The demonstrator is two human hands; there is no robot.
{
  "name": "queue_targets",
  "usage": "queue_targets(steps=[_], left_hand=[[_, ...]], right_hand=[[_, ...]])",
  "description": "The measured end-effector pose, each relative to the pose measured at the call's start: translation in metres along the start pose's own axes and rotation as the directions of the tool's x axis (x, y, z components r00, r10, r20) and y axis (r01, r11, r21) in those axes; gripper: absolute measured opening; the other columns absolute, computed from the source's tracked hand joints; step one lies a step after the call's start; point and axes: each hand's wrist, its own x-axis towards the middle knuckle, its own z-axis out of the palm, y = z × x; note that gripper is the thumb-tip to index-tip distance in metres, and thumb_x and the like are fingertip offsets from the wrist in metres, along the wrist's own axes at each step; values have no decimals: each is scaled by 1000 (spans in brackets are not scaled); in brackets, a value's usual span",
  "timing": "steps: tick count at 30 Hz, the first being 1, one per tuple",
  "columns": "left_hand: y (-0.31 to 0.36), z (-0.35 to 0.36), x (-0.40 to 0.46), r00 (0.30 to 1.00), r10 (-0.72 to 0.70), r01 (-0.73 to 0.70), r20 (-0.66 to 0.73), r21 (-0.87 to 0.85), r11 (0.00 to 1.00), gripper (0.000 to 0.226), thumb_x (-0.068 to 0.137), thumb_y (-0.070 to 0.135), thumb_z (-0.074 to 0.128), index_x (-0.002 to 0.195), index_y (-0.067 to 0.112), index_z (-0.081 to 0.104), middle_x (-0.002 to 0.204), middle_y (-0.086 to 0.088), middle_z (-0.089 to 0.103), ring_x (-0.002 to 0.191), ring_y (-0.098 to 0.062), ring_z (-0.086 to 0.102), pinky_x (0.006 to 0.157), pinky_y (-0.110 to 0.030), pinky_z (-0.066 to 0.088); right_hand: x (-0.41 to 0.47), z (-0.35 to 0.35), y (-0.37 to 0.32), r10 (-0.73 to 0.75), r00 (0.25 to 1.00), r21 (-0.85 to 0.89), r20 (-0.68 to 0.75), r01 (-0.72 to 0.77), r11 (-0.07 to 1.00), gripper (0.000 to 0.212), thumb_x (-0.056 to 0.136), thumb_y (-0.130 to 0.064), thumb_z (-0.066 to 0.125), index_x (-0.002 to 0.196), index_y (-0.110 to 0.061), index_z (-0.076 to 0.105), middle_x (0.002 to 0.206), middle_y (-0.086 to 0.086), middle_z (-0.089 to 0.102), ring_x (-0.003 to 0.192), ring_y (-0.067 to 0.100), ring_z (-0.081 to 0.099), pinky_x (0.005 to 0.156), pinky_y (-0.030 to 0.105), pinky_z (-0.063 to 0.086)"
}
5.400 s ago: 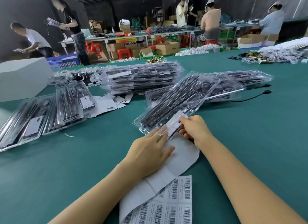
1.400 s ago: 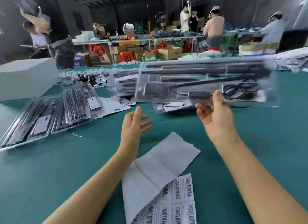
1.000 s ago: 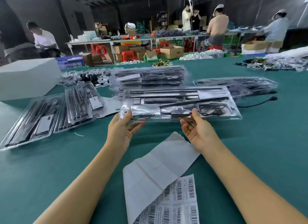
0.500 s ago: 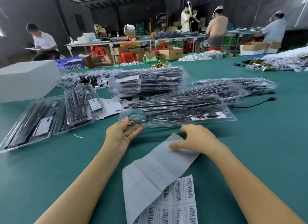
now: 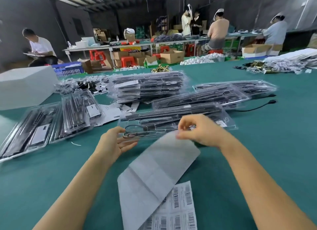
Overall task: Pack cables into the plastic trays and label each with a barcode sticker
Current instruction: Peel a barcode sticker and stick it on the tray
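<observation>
Cable tray [image 5: 173,121], clear plastic and already filled with black cables, lies lengthwise across the middle of the green tabletop [image 5: 257,161], just beyond the sticker sheet; left hand [image 5: 114,144] rests at its near left corner with fingers straight and relaxed, seemingly to keep it from sliding; right hand [image 5: 200,132] is blurred, fingers curled as if pinching the far end of the label sheet [image 5: 157,168], probably peeling a barcode sticker, though no sticker can be made out; barcodes remain only at the sheet's near end. Labelled trays [image 5: 48,123] sit toward the left edge, apart from a stack of trays [image 5: 147,85] behind.
</observation>
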Motion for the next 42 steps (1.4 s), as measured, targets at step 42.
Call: queue_targets(steps=[42], left_hand=[[-12,34,-45,823,515,-552,239,123,825,18,93,5,58,101,22,60,79,-2,73,70,-16,70,52,-28,53]], right_hand=[[-1,5,-10,85,971,440,-222,22,898,61,75,-68,61,121,-29,50,92,-9,74,84,8,71,72,25,56]])
